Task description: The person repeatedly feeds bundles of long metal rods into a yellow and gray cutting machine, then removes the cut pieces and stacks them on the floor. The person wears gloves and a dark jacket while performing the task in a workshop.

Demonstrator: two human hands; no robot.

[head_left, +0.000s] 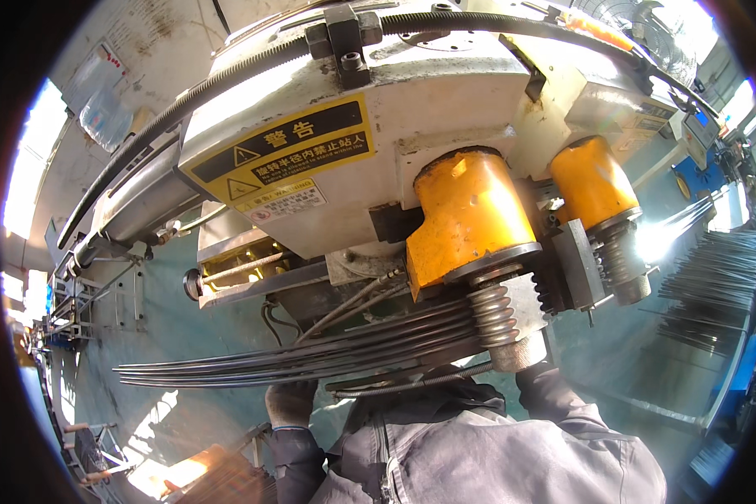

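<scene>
A bundle of long dark steel rods (252, 367) lies across the middle of the view. It runs from the left into the grooved rollers (493, 312) of a white bending machine (445, 92) with two yellow housings (466, 214). My left hand (291, 403), in a grey glove, grips the bundle from below, just left of my chest. My right sleeve (554, 395) reaches up to the underside of the near roller block (519, 351). The right hand itself is hidden behind that block.
A yellow and black warning label (281, 147) sits on the machine's front. A black ribbed hose (185, 101) arcs over the top. More rods (714, 277) are stacked at the right. Metal frames (76, 302) stand at the left on a teal floor (176, 328).
</scene>
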